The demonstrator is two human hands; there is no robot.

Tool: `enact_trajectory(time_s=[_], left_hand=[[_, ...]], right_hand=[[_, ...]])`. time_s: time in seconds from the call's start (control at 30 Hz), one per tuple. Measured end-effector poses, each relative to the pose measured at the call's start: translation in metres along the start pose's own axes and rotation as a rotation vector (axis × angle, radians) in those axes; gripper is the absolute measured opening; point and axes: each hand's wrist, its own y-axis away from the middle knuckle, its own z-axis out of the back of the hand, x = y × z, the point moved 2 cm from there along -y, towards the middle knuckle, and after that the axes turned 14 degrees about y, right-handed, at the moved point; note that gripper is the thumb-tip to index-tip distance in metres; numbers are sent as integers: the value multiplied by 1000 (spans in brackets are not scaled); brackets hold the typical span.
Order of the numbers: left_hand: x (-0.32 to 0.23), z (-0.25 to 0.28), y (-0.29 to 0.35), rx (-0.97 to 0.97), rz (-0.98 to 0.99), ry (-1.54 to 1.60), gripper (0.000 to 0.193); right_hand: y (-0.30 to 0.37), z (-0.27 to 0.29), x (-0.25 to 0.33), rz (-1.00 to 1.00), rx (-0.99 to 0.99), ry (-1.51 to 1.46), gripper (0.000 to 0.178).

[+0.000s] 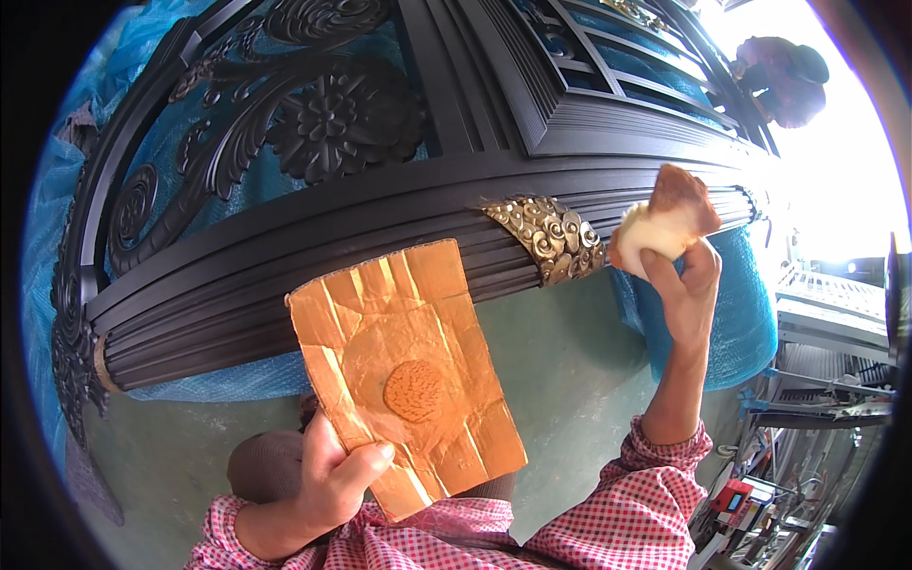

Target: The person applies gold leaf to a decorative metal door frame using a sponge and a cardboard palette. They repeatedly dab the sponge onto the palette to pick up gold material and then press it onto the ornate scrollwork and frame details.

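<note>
My left hand (337, 465) grips the lower left edge of a creased cardboard piece (475, 380), thumb on top. In its middle lies a round orange-gold patch of what looks like paint (413, 390), with a textured surface. My right hand (686, 280) is closed round a cream sponge (655, 236) with brown-stained ends, held up at the right over the edge of a dark ornamental metal panel (380, 223). From this view I cannot tell whether the sponge touches the panel. Left of the sponge sits a gold scrollwork ornament (551, 237) on the panel's ribbed edge.
Black carved leaves and a flower (332, 119) fill the panel's left side. Blue bubble wrap (731, 323) lies under the panel. At the far right stand metal racks (836, 313) and a red-and-white box (736, 501). A person's dark-haired head (784, 81) shows at the upper right.
</note>
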Motion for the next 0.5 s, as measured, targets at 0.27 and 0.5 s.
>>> enact_trajectory(time_s=[0.27, 0.5], left_hand=[[0, 1, 0, -4, -5, -38, 46], [3, 6, 1, 19, 14, -26, 47]], right_hand=[[-8, -10, -1, 47, 182, 163, 21], [-17, -15, 10, 121, 24, 115, 18]])
